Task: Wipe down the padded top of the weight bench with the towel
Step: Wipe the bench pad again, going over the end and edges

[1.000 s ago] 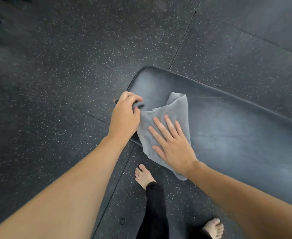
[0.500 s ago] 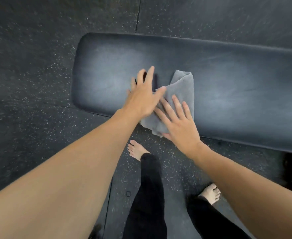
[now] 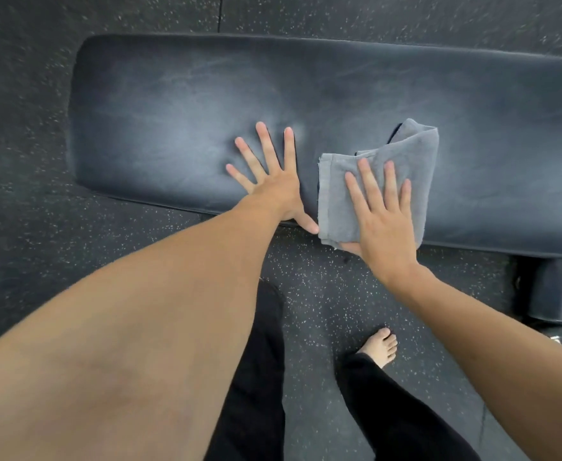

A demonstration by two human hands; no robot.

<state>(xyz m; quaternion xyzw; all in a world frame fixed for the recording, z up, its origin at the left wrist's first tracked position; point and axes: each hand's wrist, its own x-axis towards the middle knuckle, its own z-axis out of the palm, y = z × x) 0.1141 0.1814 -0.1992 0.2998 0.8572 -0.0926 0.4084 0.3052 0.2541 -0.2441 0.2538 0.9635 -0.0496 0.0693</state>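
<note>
The black padded bench top runs across the view from left to right, with pale smears on its worn surface. A folded grey towel lies on its near edge, one corner hanging over the side. My right hand presses flat on the towel with straight fingers, the thumb under the overhanging corner. My left hand rests flat on the bare pad just left of the towel, fingers spread, holding nothing.
Dark speckled rubber floor surrounds the bench. My bare right foot and black trouser legs stand close to the bench's near side. Part of the bench's black frame shows at the right.
The towel and my right hand have slid to the right along the pad. My left hand has let go of the towel and now lies spread on the bare pad.
</note>
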